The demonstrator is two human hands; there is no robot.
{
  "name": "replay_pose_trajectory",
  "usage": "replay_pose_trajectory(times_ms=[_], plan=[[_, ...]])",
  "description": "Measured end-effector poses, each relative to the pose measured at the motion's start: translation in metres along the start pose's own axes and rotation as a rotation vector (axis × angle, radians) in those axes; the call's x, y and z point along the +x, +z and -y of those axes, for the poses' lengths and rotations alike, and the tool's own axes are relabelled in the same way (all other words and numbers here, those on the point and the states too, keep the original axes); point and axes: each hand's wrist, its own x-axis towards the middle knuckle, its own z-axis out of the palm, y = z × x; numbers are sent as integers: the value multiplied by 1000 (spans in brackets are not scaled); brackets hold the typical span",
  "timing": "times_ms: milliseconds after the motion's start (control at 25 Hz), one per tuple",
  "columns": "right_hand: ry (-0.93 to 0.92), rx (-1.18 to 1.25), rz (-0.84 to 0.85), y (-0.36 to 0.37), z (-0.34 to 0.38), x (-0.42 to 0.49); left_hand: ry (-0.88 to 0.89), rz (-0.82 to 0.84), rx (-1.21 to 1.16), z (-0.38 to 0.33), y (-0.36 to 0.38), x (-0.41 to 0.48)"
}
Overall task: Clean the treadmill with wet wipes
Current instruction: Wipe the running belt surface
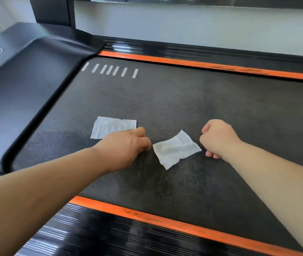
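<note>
Grey grime could be respread on the belt [184, 100] if the wipe [176, 148] between left hand [126, 143] and right hand [219, 137], fingers [210, 154] curled empty, is reused.

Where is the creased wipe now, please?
Head view: creased wipe lies on the belt between left hand and right hand, right of the flat wipe.

The dark belt [184, 93] of the treadmill carries everything. It is rough, with dusty gray patches. An orange strip [202, 63] runs along its far side and another [165, 224] along its near side. Short white marks [110, 70] sit in a row at the far left. Two white wipes lie on the belt, near each other: a flat wipe [110, 126] and a wrinkled wipe [176, 149].
</note>
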Motion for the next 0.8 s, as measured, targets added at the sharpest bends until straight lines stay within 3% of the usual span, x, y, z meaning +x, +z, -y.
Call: replay_pose_trajectory(times_ms=[120,240,360,480,640,800], plan=[[-372,-123,-132,2,8,-11,-37,-63,-53,-11,0,1],[-810,-353,-81,33,16,-38,-50,-149,9,-13,1,3],[-1054,-475,-91,65,-3,-49,-128,-308,98,10,1,-2],[-993,-514,-124,68,-24,-46,-239,-241,42,36,7,-20],[-865,-571,85,75,-19,-48,-198,20,41,42,20,-32],[-700,-544,135,89,25,-29,-216,93,34,37,26,-30]])
